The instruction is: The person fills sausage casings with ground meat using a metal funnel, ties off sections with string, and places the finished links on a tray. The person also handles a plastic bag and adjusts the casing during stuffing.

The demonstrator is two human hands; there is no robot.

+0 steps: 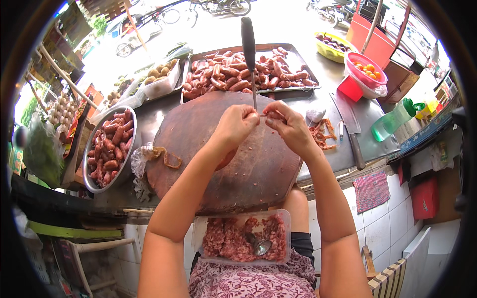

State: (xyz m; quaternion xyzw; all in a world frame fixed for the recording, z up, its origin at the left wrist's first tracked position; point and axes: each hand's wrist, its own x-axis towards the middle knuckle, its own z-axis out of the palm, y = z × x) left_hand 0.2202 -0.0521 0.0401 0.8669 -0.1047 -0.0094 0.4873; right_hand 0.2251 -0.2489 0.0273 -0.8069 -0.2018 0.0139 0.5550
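Over a round wooden chopping block (208, 129), my left hand (237, 122) and my right hand (285, 125) are close together, fingers pinched. A thin strand seems to run between the fingertips, too small to make out. Beneath my left forearm shows part of a reddish, sausage-like piece (226, 160), mostly hidden. Just beyond my hands stands an upright tool with a black handle (248, 39) and a thin metal shaft. Below the block, at my lap, sits a clear plastic tub (200, 233) of minced meat (223, 241) with a metal spoon (262, 247) in it.
Sausages fill a metal tray (310, 82) behind the block and a steel bowl (89, 181) at left. Casing strips (323, 134), a cleaver (350, 124) and a green bottle (395, 119) lie at right. Left of the block are a plastic bag (141, 158) and a casing (171, 160).
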